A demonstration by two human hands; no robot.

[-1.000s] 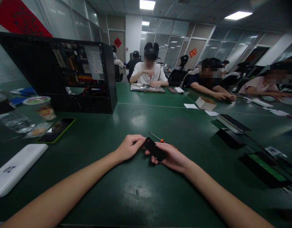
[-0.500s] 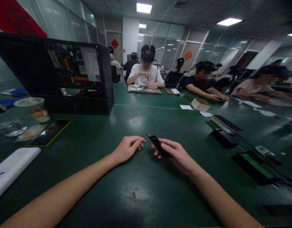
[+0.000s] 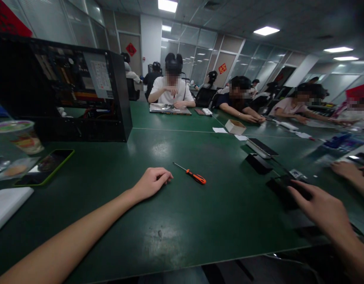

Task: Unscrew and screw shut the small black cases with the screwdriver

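Note:
My left hand rests on the green table with its fingers loosely curled together and nothing visible in them. An orange and black screwdriver lies just to its right, with the thin metal tip pointing to the far left. Far to the right, my right hand is low over the table's right part. Its thumb and fingers are around a flat black phone-like object, partly hidden by the hand and blurred. Dark flat things lie under and beside that hand, too blurred to name.
An open black computer case stands at the left. Near it are a phone with a green edge, a plastic cup and a white box-like object. A small open carton sits farther back. Several people work around the tables.
My right hand has moved far right with the black object, uncovering the screwdriver on the table. The view has turned right. My left hand has stayed on the table.

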